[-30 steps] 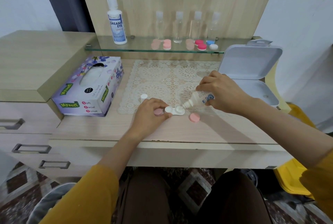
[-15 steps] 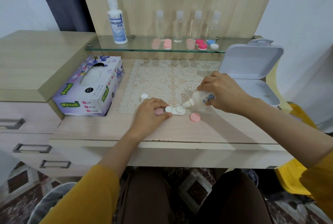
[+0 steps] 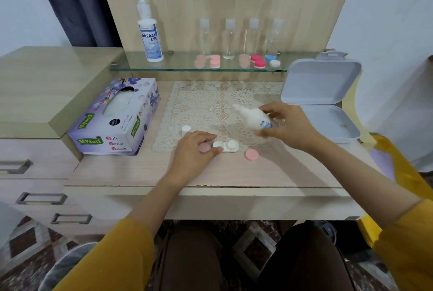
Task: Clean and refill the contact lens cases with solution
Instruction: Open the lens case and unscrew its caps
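- the right hand (image 3: 288, 126) curls its fingers round the small white bottle (image 3: 251, 116), holding it tilted above the lace mat (image 3: 199, 103) with the nozzle toward the counter's (image 3: 234, 173) back left.
- the left hand (image 3: 194, 150) pinches the left end of the white lens case (image 3: 226, 146), which lies at the mat's front edge.
- a pink cap (image 3: 204, 147) sits under the left fingers; a second pink cap (image 3: 251, 154) lies just right of the case.

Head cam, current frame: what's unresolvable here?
1. Small white solution bottle in right hand: motion-blurred, label unreadable, head view.
2. White twin-well lens case: fill level too small to tell, head view.
3. Pale pink round cap: partly hidden under left hand, head view.
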Demonstrator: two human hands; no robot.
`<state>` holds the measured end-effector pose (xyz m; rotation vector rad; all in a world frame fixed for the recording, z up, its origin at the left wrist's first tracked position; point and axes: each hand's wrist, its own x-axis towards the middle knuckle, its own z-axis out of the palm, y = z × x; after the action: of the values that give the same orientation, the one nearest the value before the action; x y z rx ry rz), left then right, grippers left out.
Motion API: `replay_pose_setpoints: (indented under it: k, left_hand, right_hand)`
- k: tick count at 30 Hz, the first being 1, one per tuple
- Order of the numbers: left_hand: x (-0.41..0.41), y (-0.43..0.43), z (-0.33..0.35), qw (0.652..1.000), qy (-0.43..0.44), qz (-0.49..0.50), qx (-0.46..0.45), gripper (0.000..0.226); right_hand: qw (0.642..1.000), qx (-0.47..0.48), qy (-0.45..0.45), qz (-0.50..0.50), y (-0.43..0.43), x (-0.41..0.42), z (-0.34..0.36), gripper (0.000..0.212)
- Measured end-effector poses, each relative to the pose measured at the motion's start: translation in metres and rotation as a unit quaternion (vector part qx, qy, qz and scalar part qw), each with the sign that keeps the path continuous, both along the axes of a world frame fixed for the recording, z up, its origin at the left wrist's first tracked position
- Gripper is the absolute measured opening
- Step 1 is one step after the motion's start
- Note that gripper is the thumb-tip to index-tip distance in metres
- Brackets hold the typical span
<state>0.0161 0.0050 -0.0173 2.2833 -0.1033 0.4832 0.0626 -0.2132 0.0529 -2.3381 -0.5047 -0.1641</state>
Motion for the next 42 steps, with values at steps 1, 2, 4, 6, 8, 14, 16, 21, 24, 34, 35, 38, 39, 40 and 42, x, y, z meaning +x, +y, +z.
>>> replay_pose_setpoints:
  k: [1,2,4,6,8,14,16,21,24,34,35,38,39,40,42]
  left_hand:
    - [0.000,0.000,0.000,1.000,-0.024,0.017,0.007,0.026]
    - [-0.001,0.000,0.001,0.997,-0.057,0.038,0.020,0.022]
    - [0.000,0.002,0.002,0.989,-0.115,0.083,0.038,0.017]
    - [0.002,0.007,0.007,0.982,-0.134,0.125,0.030,0.020]
    - [0.007,0.013,0.010,0.982,-0.111,0.149,0.022,0.027]
    - [0.016,0.033,0.004,0.991,0.011,0.132,0.034,0.031]
    - [0.016,0.034,0.005,0.990,0.012,0.135,0.025,0.029]
    - [0.021,0.007,0.042,0.993,0.007,0.069,-0.090,0.029]
    - [0.023,-0.024,0.081,0.991,-0.015,-0.022,-0.133,0.032]
    - [0.041,-0.072,0.127,0.985,-0.001,-0.173,-0.005,0.030]
    - [0.043,-0.072,0.126,0.984,0.005,-0.176,0.012,0.030]
    - [0.045,-0.071,0.120,0.981,0.022,-0.189,0.027,0.030]
    - [0.045,-0.071,0.118,0.981,0.026,-0.189,0.023,0.030]
    - [0.045,-0.071,0.117,0.982,0.028,-0.187,0.018,0.030]
    - [0.046,-0.071,0.117,0.981,0.033,-0.189,0.016,0.031]
  right_hand:
    - [0.999,0.048,0.019,-0.015,0.000,0.000,-0.003,0.043]
    - [0.995,0.091,0.033,-0.029,-0.001,0.000,-0.007,0.042]
    - [0.983,0.165,0.053,-0.056,0.001,-0.001,-0.016,0.042]
    - [0.971,0.214,0.054,-0.087,0.003,-0.004,-0.027,0.043]
    - [0.963,0.245,0.049,-0.104,0.005,-0.009,-0.035,0.042]
    - [0.934,0.336,0.061,-0.103,0.011,-0.020,-0.047,0.042]
    - [0.935,0.334,0.057,-0.102,0.013,-0.022,-0.049,0.043]
    - [0.932,0.345,0.037,-0.102,0.015,-0.028,-0.048,0.045]
    - [0.930,0.352,0.020,-0.100,0.017,-0.032,-0.046,0.054]
    - [0.927,0.365,0.037,-0.084,0.016,-0.034,-0.044,0.053]
    - [0.926,0.366,0.039,-0.082,0.016,-0.033,-0.044,0.053]
    - [0.924,0.371,0.044,-0.077,0.015,-0.033,-0.045,0.052]
    - [0.924,0.372,0.044,-0.076,0.015,-0.033,-0.045,0.052]
    - [0.925,0.371,0.043,-0.074,0.015,-0.032,-0.046,0.052]
    - [0.925,0.371,0.044,-0.073,0.015,-0.031,-0.046,0.052]
